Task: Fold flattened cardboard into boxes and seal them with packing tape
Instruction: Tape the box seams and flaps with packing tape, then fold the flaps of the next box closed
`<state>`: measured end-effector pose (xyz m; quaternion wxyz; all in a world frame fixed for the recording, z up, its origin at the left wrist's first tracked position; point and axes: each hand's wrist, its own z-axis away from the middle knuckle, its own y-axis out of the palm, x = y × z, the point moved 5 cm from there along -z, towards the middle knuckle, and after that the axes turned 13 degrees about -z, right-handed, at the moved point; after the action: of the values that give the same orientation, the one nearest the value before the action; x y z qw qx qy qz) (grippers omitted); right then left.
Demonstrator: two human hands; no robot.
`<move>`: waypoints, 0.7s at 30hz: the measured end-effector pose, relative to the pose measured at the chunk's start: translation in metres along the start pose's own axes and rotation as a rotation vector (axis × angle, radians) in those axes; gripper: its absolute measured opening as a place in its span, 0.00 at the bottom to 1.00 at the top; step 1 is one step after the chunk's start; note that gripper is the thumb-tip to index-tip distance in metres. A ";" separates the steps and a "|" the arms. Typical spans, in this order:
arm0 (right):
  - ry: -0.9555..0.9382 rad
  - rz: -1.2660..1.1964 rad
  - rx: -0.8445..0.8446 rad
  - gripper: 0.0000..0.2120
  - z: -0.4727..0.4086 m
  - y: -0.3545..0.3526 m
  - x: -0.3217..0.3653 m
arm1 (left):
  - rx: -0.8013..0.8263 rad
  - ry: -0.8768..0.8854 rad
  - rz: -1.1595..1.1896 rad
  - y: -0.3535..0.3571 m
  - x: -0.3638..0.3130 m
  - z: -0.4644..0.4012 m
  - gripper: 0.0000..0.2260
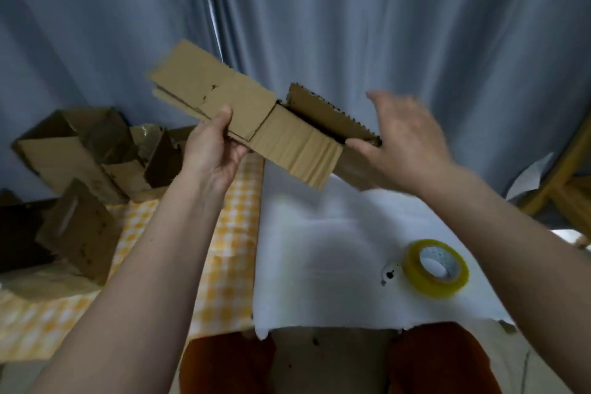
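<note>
I count several folded boxes (80, 150) piled far left. My left hand (211, 150) pinches one cardboard blank (256, 125) midair; my right hand (403, 141), fingers spread, touches its end. One tape roll (436, 267) lies on the white sheet (319, 249).

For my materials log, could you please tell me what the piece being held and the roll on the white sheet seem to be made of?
The held piece looks like matte brown corrugated cardboard: ribbed face, ragged cut edges. The roll seems to be glossy, yellowish clear plastic tape on a white core, probably card. The white sheet could be cloth or foam; that stays open.
</note>
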<state>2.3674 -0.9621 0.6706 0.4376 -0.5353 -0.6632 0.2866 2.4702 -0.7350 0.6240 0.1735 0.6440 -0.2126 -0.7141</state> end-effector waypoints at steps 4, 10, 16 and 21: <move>0.183 -0.242 0.395 0.18 0.003 -0.003 0.027 | -0.052 0.015 -0.079 0.007 -0.026 0.020 0.07; 0.239 -0.447 0.554 0.11 0.028 0.000 0.060 | 0.099 -0.083 -0.499 0.024 0.000 0.057 0.13; 0.442 -0.635 0.678 0.15 0.050 0.012 0.055 | 0.082 -0.277 -0.594 -0.003 0.022 0.069 0.13; 0.553 -0.710 0.461 0.16 0.036 0.004 0.027 | 0.151 -0.330 -0.707 -0.025 -0.005 0.073 0.13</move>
<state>2.3358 -0.9321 0.6585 0.7742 -0.2222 -0.5831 0.1064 2.3991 -0.7054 0.6210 -0.1673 0.5652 -0.0547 -0.8060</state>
